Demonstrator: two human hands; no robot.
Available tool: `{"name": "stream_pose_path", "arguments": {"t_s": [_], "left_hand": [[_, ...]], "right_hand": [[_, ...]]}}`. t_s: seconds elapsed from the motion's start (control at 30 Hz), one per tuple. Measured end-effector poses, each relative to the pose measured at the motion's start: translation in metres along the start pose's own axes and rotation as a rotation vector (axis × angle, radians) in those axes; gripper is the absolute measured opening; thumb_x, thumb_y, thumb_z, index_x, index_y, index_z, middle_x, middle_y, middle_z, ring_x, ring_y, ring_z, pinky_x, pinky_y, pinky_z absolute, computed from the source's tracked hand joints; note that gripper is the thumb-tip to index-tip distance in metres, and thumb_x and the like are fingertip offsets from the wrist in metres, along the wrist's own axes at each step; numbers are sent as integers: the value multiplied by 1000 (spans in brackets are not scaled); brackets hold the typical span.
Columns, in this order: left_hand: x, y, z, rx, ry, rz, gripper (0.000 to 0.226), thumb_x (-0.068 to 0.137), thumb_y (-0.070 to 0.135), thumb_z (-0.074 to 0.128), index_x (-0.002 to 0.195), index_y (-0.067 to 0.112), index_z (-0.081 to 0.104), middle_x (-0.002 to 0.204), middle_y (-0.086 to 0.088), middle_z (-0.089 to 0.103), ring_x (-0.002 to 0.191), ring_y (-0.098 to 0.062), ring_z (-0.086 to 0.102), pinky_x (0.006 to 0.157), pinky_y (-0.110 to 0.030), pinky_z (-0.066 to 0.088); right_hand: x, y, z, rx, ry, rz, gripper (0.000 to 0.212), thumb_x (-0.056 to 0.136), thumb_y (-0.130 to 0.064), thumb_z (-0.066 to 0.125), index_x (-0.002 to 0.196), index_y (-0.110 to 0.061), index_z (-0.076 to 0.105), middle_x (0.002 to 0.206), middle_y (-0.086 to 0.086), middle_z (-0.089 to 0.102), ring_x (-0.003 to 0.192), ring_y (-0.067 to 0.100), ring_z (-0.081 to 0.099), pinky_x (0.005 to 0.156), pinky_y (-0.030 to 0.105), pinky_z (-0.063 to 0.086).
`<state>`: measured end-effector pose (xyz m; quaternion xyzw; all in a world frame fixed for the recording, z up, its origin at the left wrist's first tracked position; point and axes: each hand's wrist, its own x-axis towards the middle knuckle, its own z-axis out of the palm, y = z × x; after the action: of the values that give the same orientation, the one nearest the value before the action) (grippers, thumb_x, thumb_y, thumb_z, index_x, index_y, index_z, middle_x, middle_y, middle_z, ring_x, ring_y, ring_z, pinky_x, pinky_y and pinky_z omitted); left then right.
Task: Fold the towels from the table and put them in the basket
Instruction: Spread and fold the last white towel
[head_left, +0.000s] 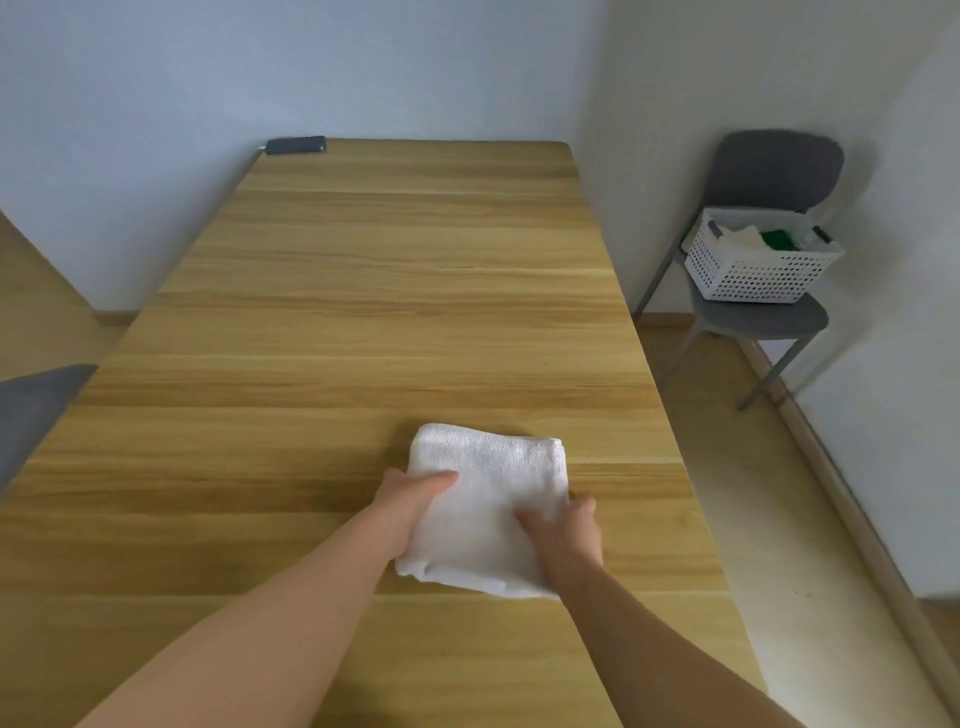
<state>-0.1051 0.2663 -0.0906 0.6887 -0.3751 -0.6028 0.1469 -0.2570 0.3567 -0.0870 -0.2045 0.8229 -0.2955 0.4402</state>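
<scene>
Corner of a grey flat surface (36, 410) pokes in at nine o'clock, just beside the left edge of the long pale wooden table (389, 291). A dark flat rectangular object (296, 145) lies at the table's eleven o'clock corner, against the far edge. A wide run of wood separates it from the towel. The left hand (410, 501) grips the left edge of the folded white terry towel (488, 467), thumb on top. The right hand (566, 535) pinches its right edge, thumb also on top. The towel lies at the table's five o'clock, near the right edge. At two o'clock, well apart across open floor, a white perforated plastic basket (753, 275) sits on a grey chair (769, 319), holding white cloth and something green.
</scene>
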Motion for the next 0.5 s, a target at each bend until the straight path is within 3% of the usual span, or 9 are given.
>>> {"name": "stream_pose_path", "arguments": {"t_s": [0.07,0.2,0.33,0.5], "left_hand": [[-9,7,5,-28,-138,-81,68,66,42,80,117,5,54,108,-11,64,98,-28,62,83,-36,50],[-32,38,36,-13,-269,-133,49,71,38,78,107,6,63,105,-15,68,98,-29,64,80,-36,50],[-49,78,106,0,-348,-74,37,79,33,73,102,6,63,102,-15,69,95,-29,65,83,-38,50],[-58,122,241,39,-337,102,37,84,32,68,114,13,57,104,-13,67,89,-26,64,68,-32,51]], "right_hand": [[3,2,-21,121,-77,92,36,77,-27,73,95,-4,52,88,6,59,89,29,58,80,39,52],[15,4,-73,382,-302,213,48,74,-24,77,111,2,60,102,17,67,92,33,64,73,39,55],[41,12,-146,508,-343,215,46,74,-32,74,111,-7,61,107,17,68,91,33,66,70,38,55],[83,31,-278,524,-355,148,38,80,-33,69,109,-9,63,101,12,73,86,26,70,64,31,56]]}}
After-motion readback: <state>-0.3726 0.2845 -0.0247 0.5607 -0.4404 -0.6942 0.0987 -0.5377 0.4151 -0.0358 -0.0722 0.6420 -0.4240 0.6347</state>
